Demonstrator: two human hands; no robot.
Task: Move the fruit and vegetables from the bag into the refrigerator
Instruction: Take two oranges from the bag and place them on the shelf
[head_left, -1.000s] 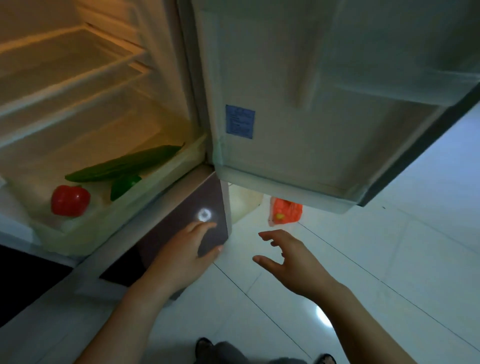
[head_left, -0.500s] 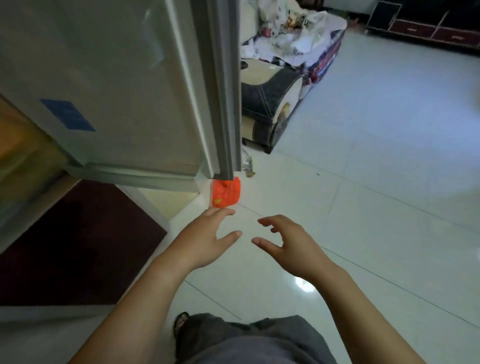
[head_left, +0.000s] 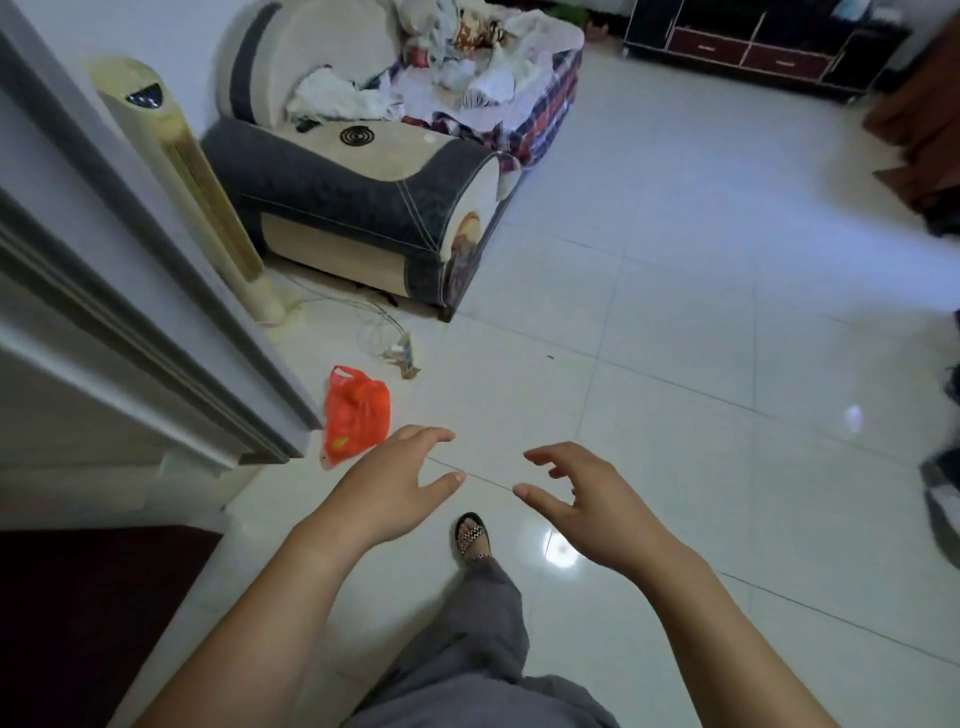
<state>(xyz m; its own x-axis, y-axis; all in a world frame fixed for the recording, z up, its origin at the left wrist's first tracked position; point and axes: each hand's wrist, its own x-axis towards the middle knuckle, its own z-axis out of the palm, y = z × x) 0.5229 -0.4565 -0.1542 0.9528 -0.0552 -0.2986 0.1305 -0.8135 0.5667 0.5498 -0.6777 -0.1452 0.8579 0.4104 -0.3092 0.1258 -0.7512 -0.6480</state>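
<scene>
1. A glossy white tiled floor (head_left: 675, 364) fills the room. At 11 o'clock a cream and navy sofa (head_left: 363, 208) is heaped with cloths, and a cream tower fan (head_left: 192, 187) stands beside it. A dark low cabinet (head_left: 753, 52) sits at 1 o'clock.
2. The orange plastic bag (head_left: 358, 410) lies on the floor just beside the lower corner of the refrigerator door (head_left: 130, 312), at 10 o'clock from the left hand (head_left: 395, 483) and close to its fingertips, not touching.
3. The left hand and the right hand (head_left: 587, 499) hover palm-down, fingers loosely spread, holding nothing. The right hand is farther from the bag.
4. A yellowish patch shows through the bag, but its contents cannot be made out. The door is cut off at 9 o'clock. Dark shapes at 3 o'clock are blurred.
</scene>
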